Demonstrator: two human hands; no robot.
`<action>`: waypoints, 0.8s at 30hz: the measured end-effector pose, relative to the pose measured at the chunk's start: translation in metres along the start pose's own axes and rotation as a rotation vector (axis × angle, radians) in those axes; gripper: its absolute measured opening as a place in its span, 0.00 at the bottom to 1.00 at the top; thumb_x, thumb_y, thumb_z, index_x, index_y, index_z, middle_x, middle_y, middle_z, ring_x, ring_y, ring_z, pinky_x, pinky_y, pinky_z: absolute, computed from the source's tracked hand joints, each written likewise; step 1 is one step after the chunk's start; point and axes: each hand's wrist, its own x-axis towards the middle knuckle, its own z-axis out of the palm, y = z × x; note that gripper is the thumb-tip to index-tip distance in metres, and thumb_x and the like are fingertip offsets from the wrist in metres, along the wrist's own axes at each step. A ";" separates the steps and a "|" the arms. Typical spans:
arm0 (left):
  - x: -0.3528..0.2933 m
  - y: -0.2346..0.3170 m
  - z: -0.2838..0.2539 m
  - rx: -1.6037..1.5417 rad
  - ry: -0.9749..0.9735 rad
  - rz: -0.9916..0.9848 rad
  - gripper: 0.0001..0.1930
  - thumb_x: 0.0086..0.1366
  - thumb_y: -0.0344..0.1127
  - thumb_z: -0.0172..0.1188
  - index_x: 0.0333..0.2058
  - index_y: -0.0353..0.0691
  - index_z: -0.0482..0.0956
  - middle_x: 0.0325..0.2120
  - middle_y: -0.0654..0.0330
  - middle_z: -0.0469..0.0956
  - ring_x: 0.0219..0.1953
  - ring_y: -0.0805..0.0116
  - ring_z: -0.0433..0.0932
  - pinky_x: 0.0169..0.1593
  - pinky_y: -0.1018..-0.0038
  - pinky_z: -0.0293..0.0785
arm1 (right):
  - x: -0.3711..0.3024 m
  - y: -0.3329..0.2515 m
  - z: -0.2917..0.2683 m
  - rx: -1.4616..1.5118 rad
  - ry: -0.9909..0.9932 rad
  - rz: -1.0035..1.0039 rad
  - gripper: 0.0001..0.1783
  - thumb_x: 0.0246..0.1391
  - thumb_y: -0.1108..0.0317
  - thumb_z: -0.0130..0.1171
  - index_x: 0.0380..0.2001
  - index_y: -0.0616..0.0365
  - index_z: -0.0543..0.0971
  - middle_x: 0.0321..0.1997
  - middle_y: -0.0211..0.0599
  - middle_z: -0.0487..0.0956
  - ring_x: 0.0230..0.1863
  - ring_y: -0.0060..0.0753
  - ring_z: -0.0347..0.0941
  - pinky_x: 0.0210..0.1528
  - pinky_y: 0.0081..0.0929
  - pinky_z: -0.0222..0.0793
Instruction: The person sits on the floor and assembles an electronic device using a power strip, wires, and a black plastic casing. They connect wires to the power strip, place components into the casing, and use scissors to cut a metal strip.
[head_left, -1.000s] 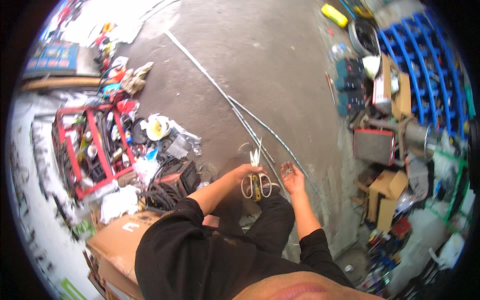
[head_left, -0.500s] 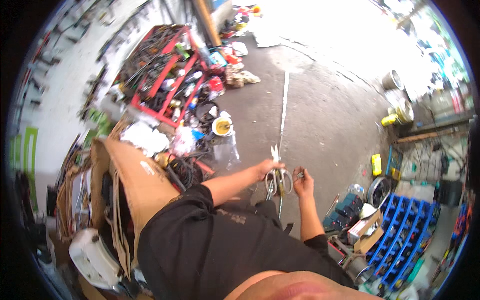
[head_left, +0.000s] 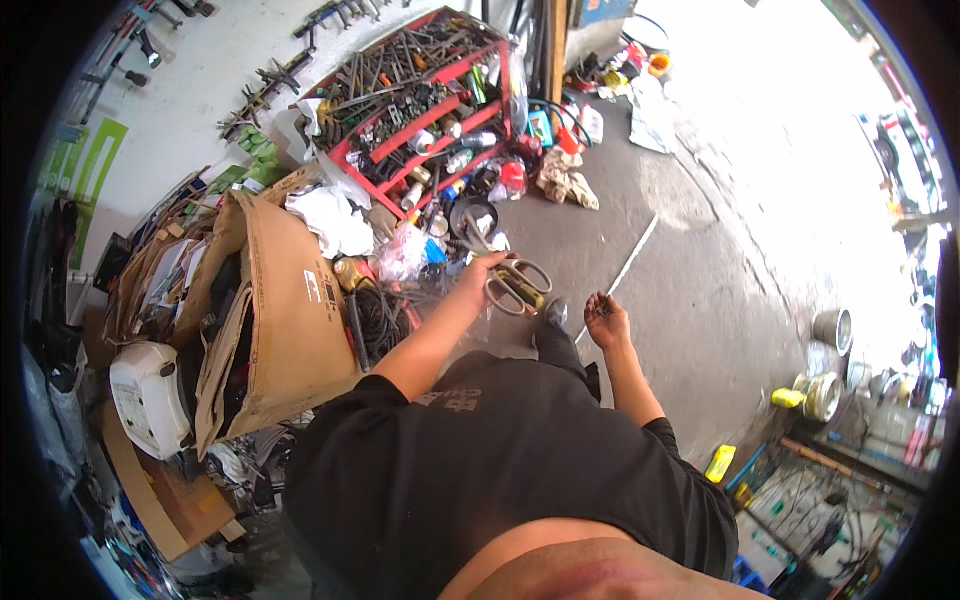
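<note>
My left hand [head_left: 482,270] is closed around a pair of scissors [head_left: 541,272] with large pale loop handles. Its blades point up and away, toward the clutter by the rack. A yellow-and-dark handled tool [head_left: 531,294], whose kind I cannot make out, lies between the loops in the same grip. To the right, my right hand [head_left: 607,322] is held palm up above the floor. Its fingers curl inward over something small and dark that is too small to name.
A red rack [head_left: 385,190] full of hand tools and cans stands far left. Nearer are a big cardboard box [head_left: 300,320], a pink-white plastic bag [head_left: 402,252] and coiled dark cables [head_left: 380,325]. A pale line [head_left: 632,262] crosses the concrete floor [head_left: 690,330]. Metal spools [head_left: 822,397] sit at right.
My view has swung right. The left hand carries the scissors leftward, toward the rack clutter. Both hands have drawn further apart, and the right fingers remain curled.
</note>
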 end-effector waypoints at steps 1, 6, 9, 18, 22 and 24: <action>0.002 0.010 0.006 -0.038 0.002 0.021 0.14 0.67 0.36 0.54 0.43 0.30 0.75 0.37 0.48 0.81 0.40 0.53 0.82 0.46 0.58 0.80 | 0.010 -0.011 0.013 -0.052 0.019 0.015 0.17 0.67 0.61 0.44 0.39 0.64 0.76 0.37 0.44 0.79 0.39 0.42 0.76 0.42 0.34 0.76; 0.034 0.075 0.042 -0.178 0.077 0.226 0.15 0.68 0.36 0.52 0.48 0.31 0.72 0.43 0.44 0.79 0.43 0.46 0.81 0.49 0.54 0.78 | 0.062 -0.079 0.087 -0.226 0.032 0.096 0.15 0.66 0.61 0.47 0.39 0.63 0.75 0.37 0.44 0.78 0.40 0.43 0.76 0.43 0.34 0.77; 0.052 0.115 0.069 -0.238 0.024 0.358 0.16 0.68 0.34 0.52 0.48 0.27 0.70 0.41 0.43 0.80 0.42 0.47 0.81 0.49 0.55 0.79 | 0.102 -0.103 0.150 -0.288 -0.019 0.143 0.14 0.66 0.62 0.48 0.41 0.63 0.75 0.38 0.43 0.78 0.41 0.42 0.76 0.46 0.35 0.77; 0.171 0.294 0.056 -0.094 0.221 0.486 0.11 0.66 0.41 0.58 0.35 0.39 0.77 0.34 0.52 0.82 0.33 0.59 0.83 0.34 0.67 0.80 | 0.203 -0.133 0.257 -0.307 -0.094 0.197 0.13 0.65 0.63 0.48 0.39 0.63 0.77 0.38 0.43 0.79 0.43 0.43 0.75 0.49 0.37 0.76; 0.249 0.414 0.035 -0.147 0.338 0.578 0.09 0.67 0.37 0.57 0.38 0.37 0.76 0.34 0.55 0.81 0.33 0.61 0.81 0.34 0.68 0.82 | 0.211 -0.170 0.262 -0.285 0.064 0.150 0.13 0.63 0.64 0.50 0.39 0.63 0.78 0.38 0.43 0.79 0.43 0.43 0.76 0.48 0.37 0.76; 0.278 0.464 0.028 -0.166 0.364 0.699 0.10 0.67 0.38 0.56 0.38 0.36 0.76 0.34 0.55 0.80 0.36 0.61 0.81 0.36 0.64 0.83 | 0.219 -0.185 0.277 -0.288 0.023 0.142 0.12 0.63 0.65 0.51 0.39 0.63 0.78 0.39 0.43 0.80 0.43 0.43 0.76 0.49 0.37 0.76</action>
